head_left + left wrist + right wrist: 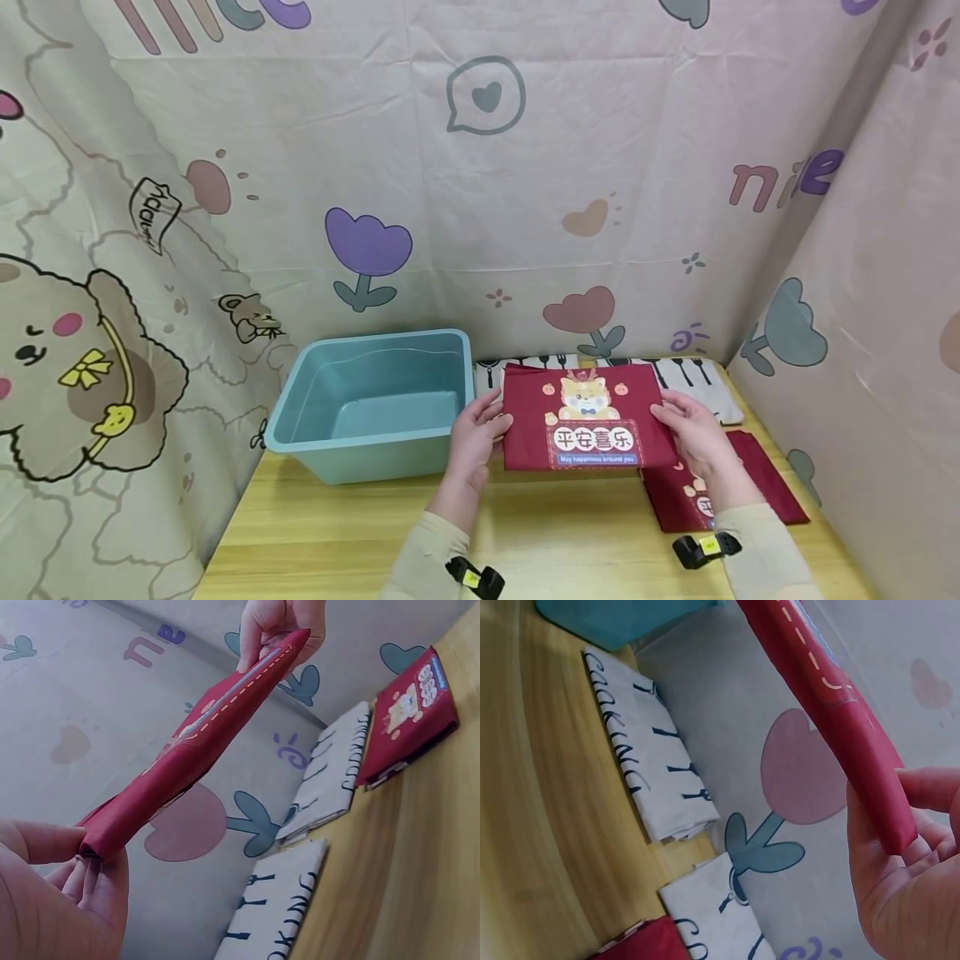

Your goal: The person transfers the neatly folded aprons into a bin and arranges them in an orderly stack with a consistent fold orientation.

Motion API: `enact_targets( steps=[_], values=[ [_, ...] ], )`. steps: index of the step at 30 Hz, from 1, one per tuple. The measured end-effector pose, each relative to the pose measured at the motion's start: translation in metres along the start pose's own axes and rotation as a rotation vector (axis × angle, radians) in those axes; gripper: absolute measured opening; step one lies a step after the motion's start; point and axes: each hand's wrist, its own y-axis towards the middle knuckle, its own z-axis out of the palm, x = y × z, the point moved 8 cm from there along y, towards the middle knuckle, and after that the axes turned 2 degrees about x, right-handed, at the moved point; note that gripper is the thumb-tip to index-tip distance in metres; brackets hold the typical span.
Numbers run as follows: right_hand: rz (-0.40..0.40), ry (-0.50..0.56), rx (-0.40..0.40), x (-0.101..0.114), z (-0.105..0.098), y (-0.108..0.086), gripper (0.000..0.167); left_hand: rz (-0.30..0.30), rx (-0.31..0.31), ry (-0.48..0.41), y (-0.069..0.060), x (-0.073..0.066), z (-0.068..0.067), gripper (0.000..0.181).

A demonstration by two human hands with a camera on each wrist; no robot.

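Note:
A folded dark red cloth (pixel 590 454), printed with a cartoon animal and lettering, is held up above the table between both hands. My left hand (pixel 474 442) pinches its left edge, thumb on the near face and fingers behind, as the left wrist view shows. At the opposite edge my right hand (pixel 701 442) grips it the same way. A second folded red cloth (pixel 772 483) with a similar print lies on the table, partly hidden by the right forearm. Behind the held cloth lie two folded white cloths, one on the left (pixel 649 750) and one on the right (pixel 330 769).
An open light blue plastic bin (pixel 375 458) stands on the wooden table (pixel 337 533), left of the hands. A pale printed curtain (pixel 487 192) hangs behind the table and along both sides. The white cloths carry dark cutlery prints and lettering.

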Motion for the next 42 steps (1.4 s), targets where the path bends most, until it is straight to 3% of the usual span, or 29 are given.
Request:
enact_targets(
  steps=[5, 10, 17, 31, 42],
  values=[
    [-0.011, -0.017, -0.003, 0.009, 0.002, 0.002, 0.066, 0.029, 0.009, -0.02, 0.0, -0.011, -0.003, 0.052],
    [-0.037, 0.038, -0.009, 0.018, 0.01, 0.002, 0.065, 0.044, 0.034, -0.05, 0.001, -0.02, -0.009, 0.051],
    [-0.072, 0.08, 0.008, 0.031, 0.028, 0.006, 0.061, 0.055, 0.043, -0.086, 0.005, -0.033, -0.024, 0.049],
    [-0.092, 0.151, 0.011, 0.037, 0.066, 0.017, 0.053, 0.088, -0.013, -0.106, 0.007, -0.046, -0.061, 0.049],
    [-0.093, 0.24, 0.018, 0.028, 0.092, 0.024, 0.049, 0.067, -0.066, -0.071, 0.005, -0.05, -0.086, 0.049]
  ],
)
